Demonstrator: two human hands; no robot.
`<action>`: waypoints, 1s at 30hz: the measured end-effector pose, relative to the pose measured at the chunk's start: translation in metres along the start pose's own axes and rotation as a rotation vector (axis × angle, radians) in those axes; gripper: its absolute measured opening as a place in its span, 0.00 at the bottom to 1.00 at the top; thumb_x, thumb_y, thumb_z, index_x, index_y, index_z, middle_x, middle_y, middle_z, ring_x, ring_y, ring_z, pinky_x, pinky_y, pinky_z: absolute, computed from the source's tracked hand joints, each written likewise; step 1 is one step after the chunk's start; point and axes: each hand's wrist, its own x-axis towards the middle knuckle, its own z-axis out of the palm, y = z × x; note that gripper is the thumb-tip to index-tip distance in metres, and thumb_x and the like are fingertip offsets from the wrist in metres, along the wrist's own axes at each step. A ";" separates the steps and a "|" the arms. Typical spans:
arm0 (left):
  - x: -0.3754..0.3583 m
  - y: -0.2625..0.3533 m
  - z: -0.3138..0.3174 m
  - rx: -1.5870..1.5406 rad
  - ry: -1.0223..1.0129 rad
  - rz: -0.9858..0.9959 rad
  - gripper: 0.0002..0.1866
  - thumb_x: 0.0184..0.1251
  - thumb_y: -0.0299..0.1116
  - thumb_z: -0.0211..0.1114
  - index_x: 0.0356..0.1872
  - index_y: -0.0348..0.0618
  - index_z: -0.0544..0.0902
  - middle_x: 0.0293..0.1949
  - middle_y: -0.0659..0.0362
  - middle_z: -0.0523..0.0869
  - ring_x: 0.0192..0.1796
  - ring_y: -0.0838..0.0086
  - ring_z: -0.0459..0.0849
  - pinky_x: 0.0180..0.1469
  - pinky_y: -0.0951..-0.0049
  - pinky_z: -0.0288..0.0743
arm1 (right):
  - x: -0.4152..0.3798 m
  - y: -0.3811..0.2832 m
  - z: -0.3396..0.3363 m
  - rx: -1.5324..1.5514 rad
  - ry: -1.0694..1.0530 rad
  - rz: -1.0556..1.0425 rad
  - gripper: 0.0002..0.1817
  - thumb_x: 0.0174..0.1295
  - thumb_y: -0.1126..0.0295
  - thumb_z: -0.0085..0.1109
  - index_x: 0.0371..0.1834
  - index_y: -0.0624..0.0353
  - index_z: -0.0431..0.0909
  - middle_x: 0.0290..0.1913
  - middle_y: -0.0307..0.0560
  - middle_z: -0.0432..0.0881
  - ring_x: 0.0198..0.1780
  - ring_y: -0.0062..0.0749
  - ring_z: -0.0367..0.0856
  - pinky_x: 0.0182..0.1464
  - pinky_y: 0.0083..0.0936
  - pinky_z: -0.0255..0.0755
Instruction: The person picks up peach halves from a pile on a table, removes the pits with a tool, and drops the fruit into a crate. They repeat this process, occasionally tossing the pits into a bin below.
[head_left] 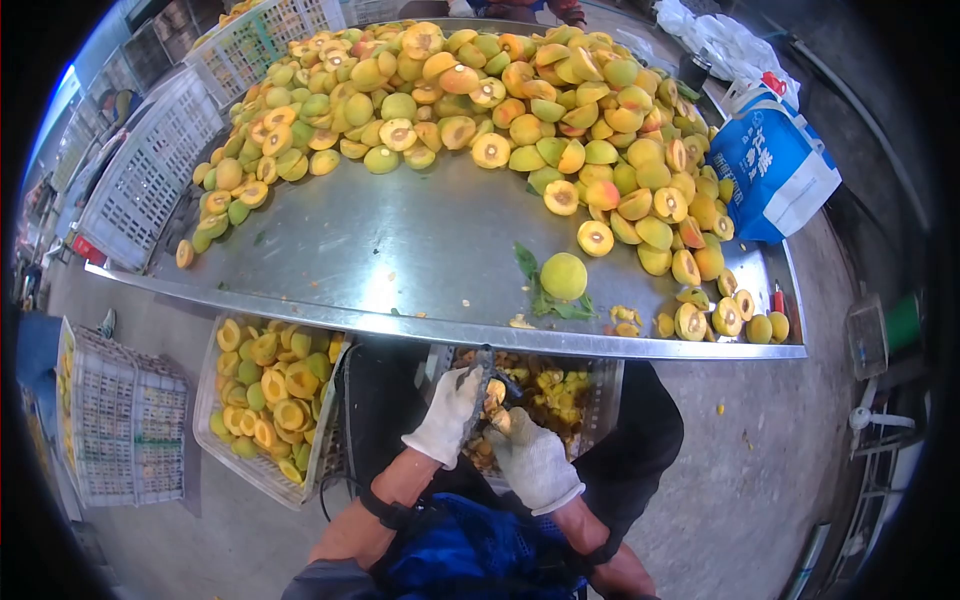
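**Gloved hands over the pit crate**

I saw my left hand (447, 412), in white knit, closed around a slim metal tool (481, 378); my right hand (531, 459) pinched a small yellow peach half (499, 419) above the plastic crate of scraps (596, 400), below the smooth steel table (400, 250).

A broad stainless steel table (400, 240) spans the middle of the frame, its far half heaped with a pile of yellow-green halved peaches (520, 90) that curves down both the left and right sides. Near the front edge, right of centre, a single whole yellow-green peach (564, 276) rests on a few green leaves (540, 295). At the upper right a blue and white paper bag (775, 160) stands at the table's end. White plastic lattice crates (150, 170) lean along the upper left. Below the table's front edge at lower left, a white crate of pitted peach halves (265, 395) sits on the grey concrete floor (740, 480), with another white lattice crate (125, 420) just left of it.
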 end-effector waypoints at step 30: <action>0.010 -0.002 0.005 -0.754 -0.371 -0.114 0.32 0.70 0.59 0.55 0.44 0.32 0.82 0.37 0.51 0.87 0.39 0.64 0.86 0.47 0.68 0.81 | -0.015 -0.022 -0.007 1.667 -0.547 0.451 0.15 0.71 0.56 0.52 0.35 0.57 0.72 0.18 0.32 0.64 0.16 0.18 0.59 0.19 0.18 0.53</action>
